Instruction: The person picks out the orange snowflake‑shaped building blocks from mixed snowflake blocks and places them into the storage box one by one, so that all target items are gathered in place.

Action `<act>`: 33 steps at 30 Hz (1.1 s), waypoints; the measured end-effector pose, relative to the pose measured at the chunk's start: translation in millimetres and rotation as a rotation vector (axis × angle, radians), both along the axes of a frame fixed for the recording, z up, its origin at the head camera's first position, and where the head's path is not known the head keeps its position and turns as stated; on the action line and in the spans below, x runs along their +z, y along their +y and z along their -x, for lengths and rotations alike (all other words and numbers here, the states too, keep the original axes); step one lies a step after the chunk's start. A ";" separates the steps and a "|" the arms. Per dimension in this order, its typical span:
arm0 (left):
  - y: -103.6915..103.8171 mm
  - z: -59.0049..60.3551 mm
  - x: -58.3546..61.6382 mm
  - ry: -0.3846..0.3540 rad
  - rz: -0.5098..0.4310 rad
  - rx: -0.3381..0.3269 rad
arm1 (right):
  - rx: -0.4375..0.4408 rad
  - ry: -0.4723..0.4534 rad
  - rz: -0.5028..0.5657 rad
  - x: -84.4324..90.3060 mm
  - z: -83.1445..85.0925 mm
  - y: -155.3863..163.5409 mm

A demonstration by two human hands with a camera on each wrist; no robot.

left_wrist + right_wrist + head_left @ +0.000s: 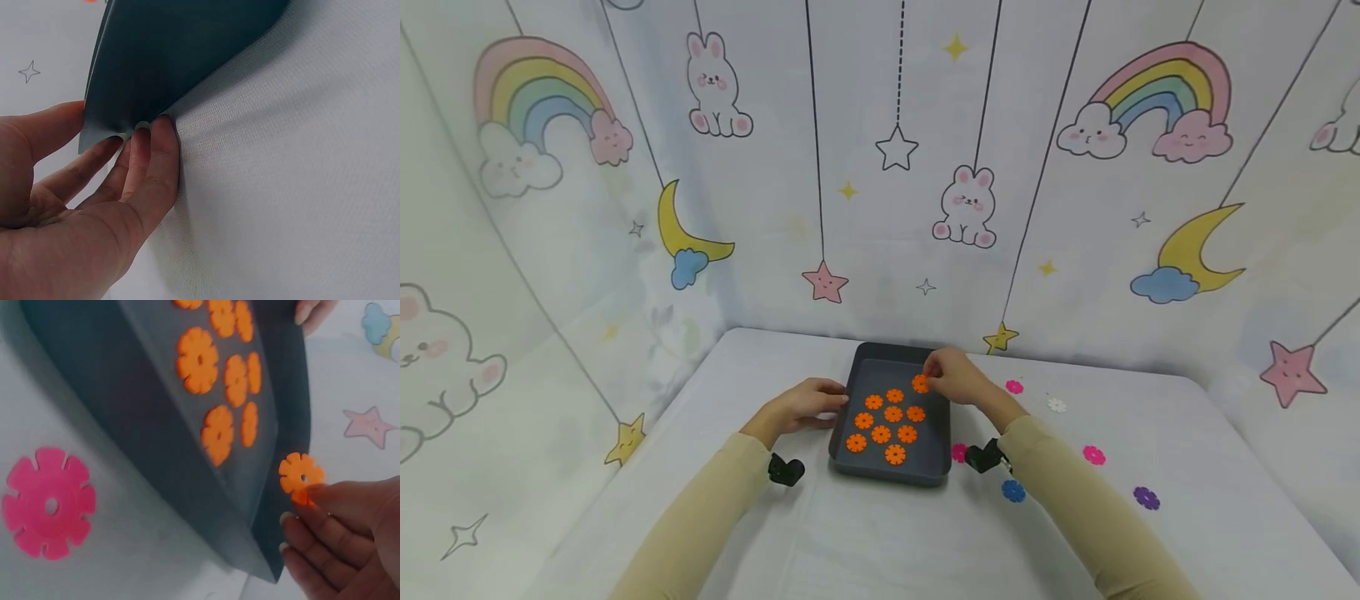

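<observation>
A dark grey tray [887,477] [175,56] [125,394] sits on the white table with several orange flower-shaped discs [892,413] [199,359] laid flat in rows inside it. My right hand [931,379] [306,499] pinches one more orange disc [920,383] [302,475] by its edge, just above the tray's far right corner. My left hand [837,402] [112,122] holds the tray's left wall, thumb at the rim and fingertips [150,131] against the wall's base.
Loose discs lie on the table to the tray's right: pink ones [1014,387] [1093,455], a white one [1057,405], a blue one [1013,491], a purple one [1146,497], and a pink one [958,452] [49,503] beside the tray wall. Patterned fabric walls enclose the table.
</observation>
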State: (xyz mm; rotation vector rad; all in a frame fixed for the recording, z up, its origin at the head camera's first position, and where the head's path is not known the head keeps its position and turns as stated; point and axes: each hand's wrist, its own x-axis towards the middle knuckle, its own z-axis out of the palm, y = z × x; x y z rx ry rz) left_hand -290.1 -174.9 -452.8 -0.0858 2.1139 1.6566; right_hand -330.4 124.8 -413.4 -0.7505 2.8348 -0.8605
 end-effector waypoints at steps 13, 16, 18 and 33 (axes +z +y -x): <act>1.8 0.7 -1.8 -0.003 0.016 -0.001 | 0.000 -0.054 -0.076 -27.3 18.0 -5.1; 2.1 0.0 -1.3 -0.002 0.015 -0.001 | 0.003 -0.037 -0.091 -31.1 19.7 -4.9; 2.0 -0.1 -1.7 -0.002 0.013 -0.001 | 0.012 -0.021 -0.104 -32.8 20.4 -5.1; 2.1 0.1 -0.2 0.001 0.005 0.005 | 0.039 0.031 -0.169 -33.0 23.8 -9.6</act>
